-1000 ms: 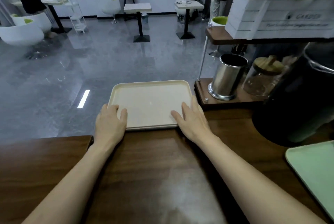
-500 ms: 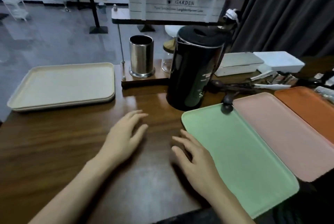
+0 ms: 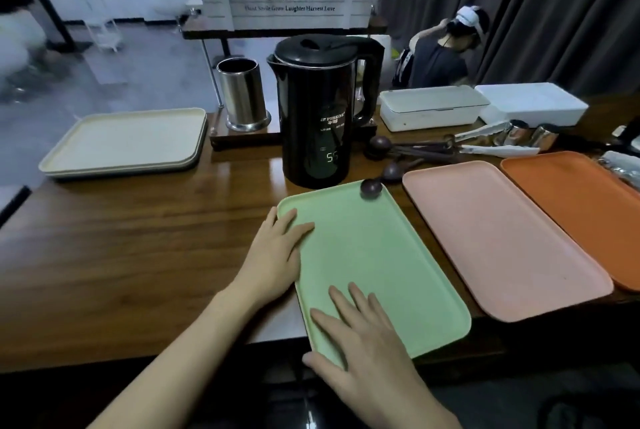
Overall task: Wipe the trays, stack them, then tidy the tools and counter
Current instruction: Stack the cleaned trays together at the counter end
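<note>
From the head camera: dark wooden counter (image 3: 138, 255), curtain and café floor behind. Green tray (image 3: 388, 248) flat at the front edge. Left hand (image 3: 273, 255) laid on its left rim, fingers straight, gripping nothing. Right hand (image 3: 363, 335) spread flat on its near end. Dark spoon (image 3: 371, 188) resting on the far corner, beside the black kettle (image 3: 318, 116). Pink tray (image 3: 502, 238) and orange tray (image 3: 581, 200) alongside on the right. Cream trays (image 3: 128, 141) stacked far left.

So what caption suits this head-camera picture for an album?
Left hand and right hand rest on the green tray, beside a pink tray and an orange tray; cream trays stacked far left.
</note>
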